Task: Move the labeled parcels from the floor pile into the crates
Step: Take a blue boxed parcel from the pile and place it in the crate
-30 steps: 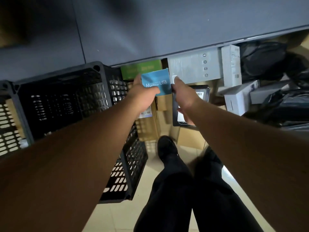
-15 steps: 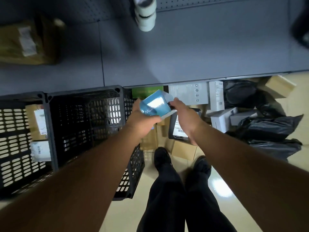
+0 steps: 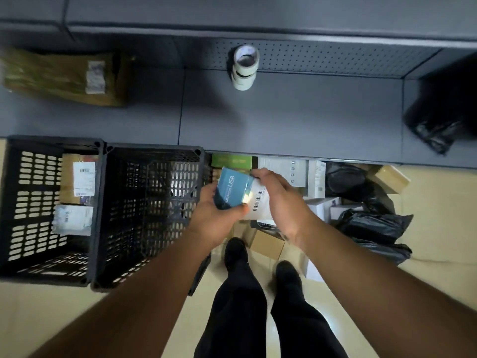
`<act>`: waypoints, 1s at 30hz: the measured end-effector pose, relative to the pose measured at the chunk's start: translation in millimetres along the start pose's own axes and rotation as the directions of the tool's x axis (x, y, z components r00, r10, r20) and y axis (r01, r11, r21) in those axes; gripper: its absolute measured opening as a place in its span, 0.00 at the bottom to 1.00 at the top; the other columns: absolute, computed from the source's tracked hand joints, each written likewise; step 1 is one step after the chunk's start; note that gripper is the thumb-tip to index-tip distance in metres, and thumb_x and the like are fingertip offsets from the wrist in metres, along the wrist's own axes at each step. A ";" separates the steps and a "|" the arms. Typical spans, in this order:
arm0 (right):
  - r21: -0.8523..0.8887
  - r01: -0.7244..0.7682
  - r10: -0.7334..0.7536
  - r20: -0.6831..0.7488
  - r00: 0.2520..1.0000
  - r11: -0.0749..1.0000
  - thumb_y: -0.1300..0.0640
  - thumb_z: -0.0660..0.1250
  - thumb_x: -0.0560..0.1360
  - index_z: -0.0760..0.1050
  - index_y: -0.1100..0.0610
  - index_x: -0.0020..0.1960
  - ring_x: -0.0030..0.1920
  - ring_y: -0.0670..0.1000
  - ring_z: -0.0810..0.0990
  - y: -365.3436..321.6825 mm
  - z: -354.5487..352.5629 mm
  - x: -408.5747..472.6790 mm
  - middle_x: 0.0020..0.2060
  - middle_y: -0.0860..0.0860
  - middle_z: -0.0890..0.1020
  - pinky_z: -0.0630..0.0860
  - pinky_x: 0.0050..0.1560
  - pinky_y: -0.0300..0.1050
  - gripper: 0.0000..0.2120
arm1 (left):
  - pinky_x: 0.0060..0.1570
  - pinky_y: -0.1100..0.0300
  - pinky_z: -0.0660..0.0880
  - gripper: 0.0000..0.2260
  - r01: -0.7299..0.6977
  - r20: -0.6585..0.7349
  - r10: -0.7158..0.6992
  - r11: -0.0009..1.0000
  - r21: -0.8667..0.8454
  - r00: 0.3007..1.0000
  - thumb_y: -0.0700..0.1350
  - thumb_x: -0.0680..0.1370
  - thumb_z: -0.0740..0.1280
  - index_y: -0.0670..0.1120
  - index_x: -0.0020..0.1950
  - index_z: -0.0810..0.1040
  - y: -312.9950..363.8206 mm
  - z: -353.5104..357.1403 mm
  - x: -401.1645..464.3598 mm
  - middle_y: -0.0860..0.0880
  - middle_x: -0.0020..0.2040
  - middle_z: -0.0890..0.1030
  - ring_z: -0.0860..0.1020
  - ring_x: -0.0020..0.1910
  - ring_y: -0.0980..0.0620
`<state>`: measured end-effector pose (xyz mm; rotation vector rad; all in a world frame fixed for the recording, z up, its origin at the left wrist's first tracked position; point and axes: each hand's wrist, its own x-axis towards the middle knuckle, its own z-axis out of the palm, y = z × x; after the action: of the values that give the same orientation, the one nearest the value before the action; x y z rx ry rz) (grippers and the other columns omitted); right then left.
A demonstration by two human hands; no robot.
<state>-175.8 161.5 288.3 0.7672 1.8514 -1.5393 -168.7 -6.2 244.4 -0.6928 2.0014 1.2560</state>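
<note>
Both hands [image 3: 247, 202] gripping blue parcel [image 3: 231, 188], now turned upright

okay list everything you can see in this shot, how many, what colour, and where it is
blue USB parcel: one, blue with a white barcode label, held in front of the crates
crates: two, black, side by side on the floor at left
parcels in the left crate: two at least, brown and pale
floor pile: many parcels; white, green, brown boxes, black bags, under the shelf
tape rolls: stacked, white, on the grey shelf
brown package: one, shelf left
left hand: grips the parcel from below
right hand: holds its labelled end
</note>
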 end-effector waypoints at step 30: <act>-0.471 -0.031 0.124 0.168 0.978 0.881 0.28 0.56 0.73 0.85 0.47 0.44 0.47 0.54 0.85 13.8 96.6 -192.2 0.37 0.49 0.88 0.74 0.51 0.49 0.28 | 0.56 0.58 0.79 0.18 0.020 -0.194 -0.401 0.471 -0.882 0.895 0.41 0.81 0.65 0.61 0.66 0.72 -188.8 -39.3 -337.9 0.55 0.54 0.87 0.85 0.51 0.58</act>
<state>-32.2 58.3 411.4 0.4401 1.9078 -1.0092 173.9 -87.9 409.7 -1.7443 1.3046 2.0924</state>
